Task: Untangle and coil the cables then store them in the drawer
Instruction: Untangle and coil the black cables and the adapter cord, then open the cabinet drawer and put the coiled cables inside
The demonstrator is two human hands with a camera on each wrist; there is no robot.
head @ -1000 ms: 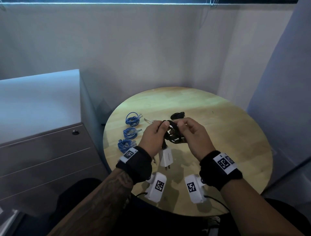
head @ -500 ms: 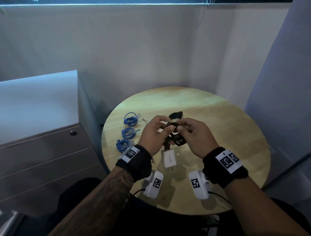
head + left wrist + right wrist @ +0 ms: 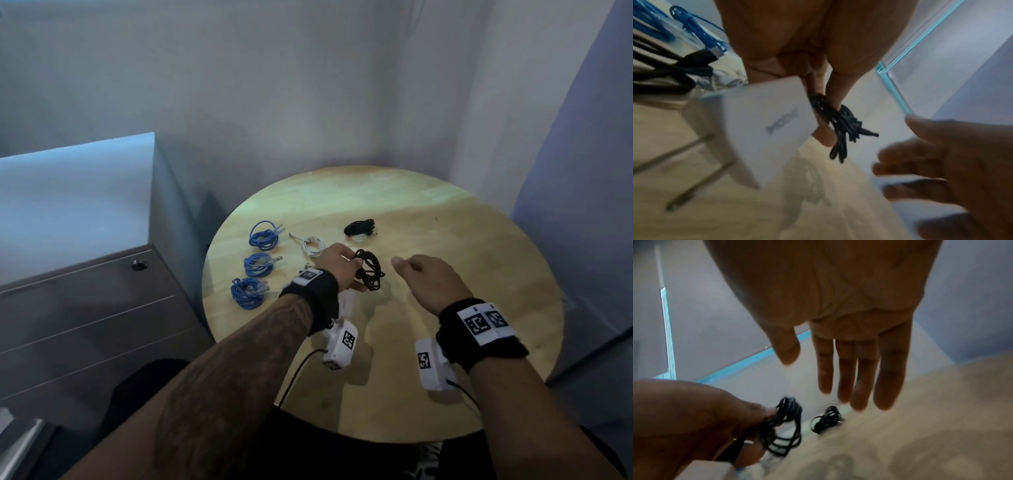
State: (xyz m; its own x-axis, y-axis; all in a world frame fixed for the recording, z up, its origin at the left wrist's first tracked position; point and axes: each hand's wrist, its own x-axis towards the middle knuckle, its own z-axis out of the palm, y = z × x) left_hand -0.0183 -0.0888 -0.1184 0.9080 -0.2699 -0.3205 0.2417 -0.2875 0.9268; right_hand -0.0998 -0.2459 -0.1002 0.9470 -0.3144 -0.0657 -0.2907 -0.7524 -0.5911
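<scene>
My left hand (image 3: 339, 270) grips a coiled black cable (image 3: 370, 274) a little above the round wooden table (image 3: 479, 274). A white charger block (image 3: 764, 128) hangs from that cable under the palm; the cable coil (image 3: 840, 125) shows between the fingers. My right hand (image 3: 424, 281) hovers just right of the coil, fingers straight and empty, as the right wrist view confirms with the hand (image 3: 849, 353) spread above the held coil (image 3: 785, 430). The grey drawer cabinet (image 3: 85, 308) stands left of the table, its drawers closed.
Three coiled blue cables (image 3: 263, 234) (image 3: 258, 264) (image 3: 247, 292) lie in a column at the table's left. A white cable coil (image 3: 313, 245) and a second black coil (image 3: 359, 228) lie beyond my hands. Walls close in behind and to the right.
My right hand has let go of the black coil and drawn away to the right with fingers spread. The left hand keeps the coil and has shifted slightly left.
</scene>
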